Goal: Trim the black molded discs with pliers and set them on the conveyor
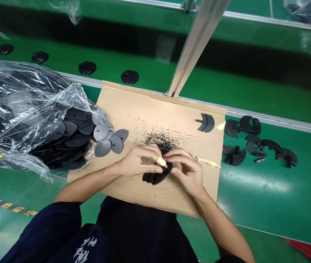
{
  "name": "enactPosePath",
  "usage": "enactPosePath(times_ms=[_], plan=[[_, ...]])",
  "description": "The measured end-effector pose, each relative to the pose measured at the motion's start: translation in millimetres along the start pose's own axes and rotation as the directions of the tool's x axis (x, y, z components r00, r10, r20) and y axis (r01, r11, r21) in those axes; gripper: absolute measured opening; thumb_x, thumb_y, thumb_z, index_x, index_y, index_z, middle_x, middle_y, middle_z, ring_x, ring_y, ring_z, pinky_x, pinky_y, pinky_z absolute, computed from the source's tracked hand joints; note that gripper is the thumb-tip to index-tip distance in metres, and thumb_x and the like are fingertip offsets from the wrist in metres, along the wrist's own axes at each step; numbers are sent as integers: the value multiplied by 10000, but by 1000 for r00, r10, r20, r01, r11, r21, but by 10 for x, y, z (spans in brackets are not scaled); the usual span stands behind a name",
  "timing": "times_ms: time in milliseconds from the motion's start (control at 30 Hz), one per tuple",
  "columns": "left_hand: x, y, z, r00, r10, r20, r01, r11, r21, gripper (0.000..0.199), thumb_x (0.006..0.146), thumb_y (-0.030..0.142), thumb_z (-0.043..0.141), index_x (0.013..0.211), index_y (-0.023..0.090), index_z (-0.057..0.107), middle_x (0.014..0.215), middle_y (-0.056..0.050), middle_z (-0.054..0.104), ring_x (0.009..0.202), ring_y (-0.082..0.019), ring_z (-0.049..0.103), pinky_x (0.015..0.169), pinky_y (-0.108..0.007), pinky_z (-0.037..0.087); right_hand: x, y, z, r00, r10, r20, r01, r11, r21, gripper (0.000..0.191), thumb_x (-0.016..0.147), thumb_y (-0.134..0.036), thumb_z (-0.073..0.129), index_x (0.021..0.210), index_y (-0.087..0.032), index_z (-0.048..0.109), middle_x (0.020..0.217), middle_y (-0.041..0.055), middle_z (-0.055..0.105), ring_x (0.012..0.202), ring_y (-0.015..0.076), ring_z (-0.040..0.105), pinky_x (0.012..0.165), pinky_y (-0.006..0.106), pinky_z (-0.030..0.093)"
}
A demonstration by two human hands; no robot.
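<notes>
Over the cardboard sheet, my left hand (137, 160) is closed on a black plastic part (158, 178), with thumb and index finger at its upper edge. A yellow wrap (161, 161) covers that index fingertip. My right hand (187, 170) pinches the same part from the other side; its exact fingertip contact is partly hidden. Behind the right hand's fingers extends a thin yellow-wrapped tool (208, 162) with a pointed end; I cannot tell whether it is held or lying there. Just beyond the hands lies a pile of small black crumbs (162, 140).
Left of the cardboard (133, 100), a clear plastic bag (35, 95) spills black oval discs (108, 146). A curved black part (207, 123) lies at upper right, with several more (250, 126) on the green table. A metal post (191, 51) rises behind; black parts (87, 67) line the green surface beyond.
</notes>
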State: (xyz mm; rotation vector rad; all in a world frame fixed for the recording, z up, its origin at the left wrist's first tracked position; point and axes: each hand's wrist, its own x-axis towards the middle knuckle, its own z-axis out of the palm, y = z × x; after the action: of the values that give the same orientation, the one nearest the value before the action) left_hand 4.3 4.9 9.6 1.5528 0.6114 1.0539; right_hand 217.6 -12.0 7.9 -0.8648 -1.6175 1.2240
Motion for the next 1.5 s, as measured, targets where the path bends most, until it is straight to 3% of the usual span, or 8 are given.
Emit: enactPosePath(times_ms=[267,567,767,867,1000,1167,1333,1500], plan=[[-34,249,-78,969,-121,216,99,989,112,67,864,246,772,884,186,795,819,-60,751,792,-144,681,764,-284,557,-87,-117,-21,995,-21,93,27,998,-65,66,897,-302,738,889,-237,745,999,61,673,942,205,674,829,399,583],[-136,129,149,977,-207,45,210,974,-89,577,978,643,455,1118,181,771,1068,-125,747,985,-206,720,878,-344,590,-232,-82,198,908,-307,-285,181,901,-394,50,895,-201,714,932,-235,721,928,57,637,832,194,665,709,369,595],[-260,-10,185,934,-335,-121,333,942,-39,366,845,415,788,1106,161,750,1088,-107,784,982,-212,756,844,-319,632,-333,-112,-251,989,-137,60,138,675,-725,344,930,-419,684,1211,-223,655,1261,140,631,1209,295,600,974,505,554],[-268,-41,117,918,-331,-220,334,942,-27,333,816,387,814,1028,136,760,1035,-110,803,921,-211,776,805,-314,653,-522,-55,-588,1000,11,28,19,477,-879,583,909,-542,663,1369,-197,567,1367,195,565,1311,379,519,1021,602,500],[-237,-49,65,925,-284,-252,295,955,8,274,822,347,808,985,130,775,989,-110,811,917,-207,783,838,-323,659,-678,35,-841,995,100,-9,-41,328,-944,534,956,-490,582,1369,-151,564,1204,197,632,1119,371,615,886,535,556],[-197,-56,88,930,-287,-231,296,955,4,308,793,358,836,1000,137,776,993,-109,808,922,-216,789,846,-335,667,-539,-122,-749,992,110,-67,-115,517,-848,363,980,-407,531,1283,-215,586,1142,136,649,962,273,680,758,382,576],[-153,-84,44,960,-183,-213,207,974,94,272,802,358,834,954,138,784,959,-110,797,888,-200,776,813,-325,662,-272,-280,-536,969,224,109,-122,807,-578,262,992,-359,521,1210,-222,572,992,66,717,816,197,694,708,299,579],[-129,-130,-17,973,-41,-227,77,986,150,231,794,330,845,955,169,806,930,-98,789,854,-182,747,781,-306,635,-92,-297,-385,963,127,238,7,871,-491,402,976,-278,545,1375,-232,554,1217,117,699,1024,225,701,843,337,602]])
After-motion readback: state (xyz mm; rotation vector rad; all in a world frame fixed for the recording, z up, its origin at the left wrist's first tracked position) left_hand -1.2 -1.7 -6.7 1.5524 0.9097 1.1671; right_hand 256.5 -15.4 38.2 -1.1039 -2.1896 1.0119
